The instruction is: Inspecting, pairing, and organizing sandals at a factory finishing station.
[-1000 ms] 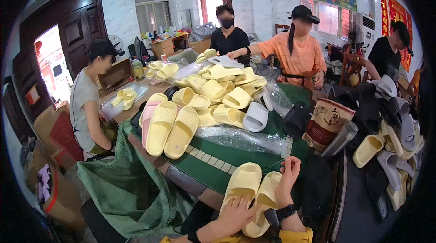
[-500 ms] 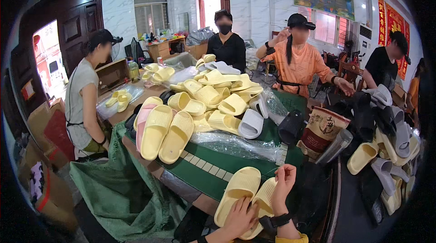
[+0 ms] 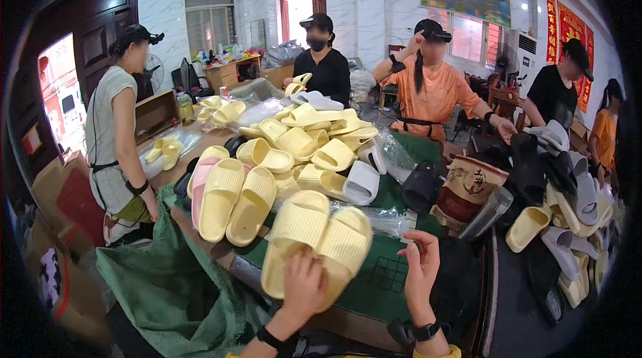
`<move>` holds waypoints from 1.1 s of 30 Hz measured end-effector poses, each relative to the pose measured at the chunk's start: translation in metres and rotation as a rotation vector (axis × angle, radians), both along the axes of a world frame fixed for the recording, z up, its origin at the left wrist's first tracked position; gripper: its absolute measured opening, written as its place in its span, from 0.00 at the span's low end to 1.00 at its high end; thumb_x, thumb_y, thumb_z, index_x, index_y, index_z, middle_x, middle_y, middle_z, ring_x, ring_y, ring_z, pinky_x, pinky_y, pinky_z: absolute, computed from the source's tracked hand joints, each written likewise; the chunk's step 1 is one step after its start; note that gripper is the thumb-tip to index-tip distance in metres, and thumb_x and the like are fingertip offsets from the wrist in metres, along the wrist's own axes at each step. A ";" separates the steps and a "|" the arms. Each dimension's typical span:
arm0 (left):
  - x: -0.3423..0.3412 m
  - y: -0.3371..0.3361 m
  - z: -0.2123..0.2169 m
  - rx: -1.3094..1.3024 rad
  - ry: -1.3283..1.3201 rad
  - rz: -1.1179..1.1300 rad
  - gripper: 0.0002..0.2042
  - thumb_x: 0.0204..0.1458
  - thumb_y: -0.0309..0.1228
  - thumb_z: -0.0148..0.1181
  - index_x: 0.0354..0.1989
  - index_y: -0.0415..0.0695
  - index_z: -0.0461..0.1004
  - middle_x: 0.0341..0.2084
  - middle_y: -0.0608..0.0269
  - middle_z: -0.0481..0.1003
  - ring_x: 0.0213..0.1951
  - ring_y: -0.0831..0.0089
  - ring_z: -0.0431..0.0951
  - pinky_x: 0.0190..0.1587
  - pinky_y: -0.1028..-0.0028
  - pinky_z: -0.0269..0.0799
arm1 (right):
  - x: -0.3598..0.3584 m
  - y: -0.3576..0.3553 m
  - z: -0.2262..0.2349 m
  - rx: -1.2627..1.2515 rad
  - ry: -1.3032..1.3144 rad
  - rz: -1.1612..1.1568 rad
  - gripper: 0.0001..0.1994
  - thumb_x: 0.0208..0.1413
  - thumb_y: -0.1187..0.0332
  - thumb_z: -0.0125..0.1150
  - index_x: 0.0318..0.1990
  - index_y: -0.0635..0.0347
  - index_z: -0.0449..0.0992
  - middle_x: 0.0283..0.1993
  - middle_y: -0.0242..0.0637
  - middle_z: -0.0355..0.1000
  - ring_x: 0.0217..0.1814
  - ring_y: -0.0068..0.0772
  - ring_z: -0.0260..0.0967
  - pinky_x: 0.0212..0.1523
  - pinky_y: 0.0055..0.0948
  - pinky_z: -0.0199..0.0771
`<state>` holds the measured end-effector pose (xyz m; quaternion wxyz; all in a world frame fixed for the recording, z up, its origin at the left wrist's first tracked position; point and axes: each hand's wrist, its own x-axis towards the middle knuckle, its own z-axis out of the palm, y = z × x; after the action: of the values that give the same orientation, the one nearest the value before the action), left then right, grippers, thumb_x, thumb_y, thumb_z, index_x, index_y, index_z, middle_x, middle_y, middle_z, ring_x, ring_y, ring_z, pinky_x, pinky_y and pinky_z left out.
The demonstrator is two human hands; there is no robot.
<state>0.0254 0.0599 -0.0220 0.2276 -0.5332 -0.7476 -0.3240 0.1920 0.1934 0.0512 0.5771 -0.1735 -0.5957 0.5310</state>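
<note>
A pair of pale yellow slippers (image 3: 342,241) with ribbed straps is held up over the table's near side. My left hand (image 3: 304,284) grips the pair where the two slippers meet, its fingers around their inner edges. To the right of them, my right hand (image 3: 421,261) is raised with fingers loosely bent and apart; I see nothing clearly held in it. Just beyond my left hand, another yellow slipper pair (image 3: 251,207) leans on a pink slipper (image 3: 202,177). Behind lies a heap of yellow slippers (image 3: 304,141), with a light grey slipper (image 3: 362,183) at its front.
Clear plastic bags (image 3: 388,223) lie on the green tabletop (image 3: 381,291). At the right are a brown-and-red pouch (image 3: 468,187), a clear bottle (image 3: 487,212) and piled slippers (image 3: 565,224). Green cloth (image 3: 177,284) hangs at the left. Several co-workers stand or sit around.
My left hand has lifted the yellow slipper pair up and to the left, off the near table edge. My right hand now stands apart from the pair. The whole view has shifted slightly.
</note>
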 end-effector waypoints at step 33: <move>-0.184 -0.013 -0.033 -0.477 0.054 0.306 0.25 0.46 0.42 0.60 0.55 0.49 0.71 0.60 0.48 0.62 0.64 0.50 0.55 0.68 0.49 0.42 | 0.188 -0.074 0.065 0.185 -0.431 -0.436 0.07 0.50 0.85 0.51 0.31 0.68 0.76 0.32 0.42 0.74 0.32 0.30 0.73 0.36 0.26 0.73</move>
<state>-0.1590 0.0468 -0.0552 0.1619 -0.4610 -0.8682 -0.0867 0.3801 0.1190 0.1166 0.5512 -0.3521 -0.6989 0.2895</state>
